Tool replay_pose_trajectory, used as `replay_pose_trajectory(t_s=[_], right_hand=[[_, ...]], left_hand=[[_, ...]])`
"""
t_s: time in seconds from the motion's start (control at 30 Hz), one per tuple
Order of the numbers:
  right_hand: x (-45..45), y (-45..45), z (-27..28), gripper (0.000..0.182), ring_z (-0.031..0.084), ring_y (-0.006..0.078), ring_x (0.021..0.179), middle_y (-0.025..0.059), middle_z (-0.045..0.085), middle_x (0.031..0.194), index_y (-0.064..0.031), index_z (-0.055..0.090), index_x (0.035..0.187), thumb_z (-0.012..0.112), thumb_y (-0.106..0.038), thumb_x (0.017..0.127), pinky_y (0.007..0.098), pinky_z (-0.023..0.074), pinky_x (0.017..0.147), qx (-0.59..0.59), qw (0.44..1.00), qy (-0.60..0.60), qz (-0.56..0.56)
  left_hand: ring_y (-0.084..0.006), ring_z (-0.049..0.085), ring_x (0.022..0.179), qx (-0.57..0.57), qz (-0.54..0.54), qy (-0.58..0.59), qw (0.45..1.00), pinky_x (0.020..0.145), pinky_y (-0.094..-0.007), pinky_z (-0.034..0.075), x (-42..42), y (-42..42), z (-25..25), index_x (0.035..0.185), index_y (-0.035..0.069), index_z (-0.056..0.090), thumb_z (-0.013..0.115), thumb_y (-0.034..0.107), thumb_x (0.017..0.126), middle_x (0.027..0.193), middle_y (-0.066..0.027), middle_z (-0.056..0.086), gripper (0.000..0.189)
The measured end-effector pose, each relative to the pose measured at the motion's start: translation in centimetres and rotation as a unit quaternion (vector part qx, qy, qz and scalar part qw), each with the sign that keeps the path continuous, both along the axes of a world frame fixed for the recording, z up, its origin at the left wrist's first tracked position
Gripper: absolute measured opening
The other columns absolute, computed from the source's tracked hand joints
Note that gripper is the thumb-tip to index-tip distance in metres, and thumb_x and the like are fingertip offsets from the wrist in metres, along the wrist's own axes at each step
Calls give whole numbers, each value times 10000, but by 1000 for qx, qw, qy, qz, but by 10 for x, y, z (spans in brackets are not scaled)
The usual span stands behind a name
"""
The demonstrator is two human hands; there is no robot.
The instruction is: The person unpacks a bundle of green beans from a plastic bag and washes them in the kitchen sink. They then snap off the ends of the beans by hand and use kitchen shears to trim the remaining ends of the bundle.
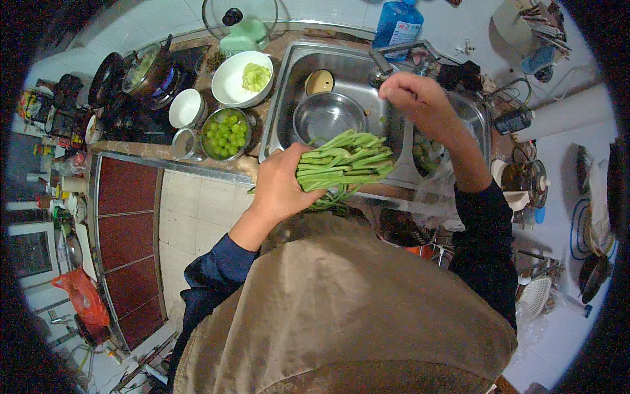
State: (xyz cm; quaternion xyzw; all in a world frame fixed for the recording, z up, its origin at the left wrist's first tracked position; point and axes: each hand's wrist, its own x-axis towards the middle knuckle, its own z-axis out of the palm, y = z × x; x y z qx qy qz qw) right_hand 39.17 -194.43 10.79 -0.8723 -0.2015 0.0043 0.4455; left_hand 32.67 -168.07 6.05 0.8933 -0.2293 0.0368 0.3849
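Note:
A bunch of long green beans (pixel 344 165) is gripped in my left hand (pixel 280 184) at the front edge of the stainless steel sink (pixel 290 64). My right hand (pixel 416 101) is raised over the right part of the sink, near the faucet (pixel 398 49), its fingers curled; whether it touches or holds anything cannot be told. Beneath the beans, in the left basin, stands a metal bowl (pixel 330 115), with a small yellowish dish (pixel 320 82) behind it. Some greens (pixel 427 156) lie in the right basin.
Left of the sink stand a white bowl with lettuce (pixel 256 77), a bowl of green grapes (pixel 226 134), a small white bowl (pixel 186 108) and a glass (pixel 186 143). A pot (pixel 147 74) sits over a blue flame. A blue bottle (pixel 398 27) stands behind the sink.

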Motion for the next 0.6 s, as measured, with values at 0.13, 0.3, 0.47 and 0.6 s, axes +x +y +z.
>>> replay_pose_trajectory(t_s=[0.13, 0.3, 0.47, 0.6], right_hand=[[7, -19, -11, 136, 487, 110, 700, 3, 536, 751, -22, 605, 931, 551, -108, 841, 255, 409, 634, -178, 969, -150, -88], [-1, -8, -3, 175, 507, 184, 673, 55, 524, 720, -42, 618, 956, 599, -72, 785, 274, 409, 620, -91, 968, -231, -41], [-33, 17, 19, 118, 568, 278, 764, 80, 559, 766, -107, 589, 838, 633, -121, 729, 387, 439, 631, -57, 985, -161, 9], [-19, 11, 17, 134, 556, 252, 736, 53, 534, 746, -113, 571, 826, 639, -98, 712, 372, 402, 624, -191, 929, -296, -114]], left_hand=[[-327, 577, 728, -40, 3, -17, 999, 644, -390, 466, 0, 6, -4, 917, 52, 543, 774, 165, 515, 783, -130, 604, 477], [-324, 569, 712, -66, -2, -48, 997, 622, -379, 456, 1, 11, -14, 917, 45, 540, 783, 149, 484, 766, -125, 593, 507], [-312, 554, 700, -99, 23, -75, 992, 616, -369, 444, -2, 9, -20, 884, 41, 554, 772, 151, 478, 772, -126, 582, 474], [-307, 544, 679, -99, 6, -87, 991, 600, -365, 437, -1, 9, -19, 879, 39, 558, 756, 137, 478, 757, -121, 576, 458]])
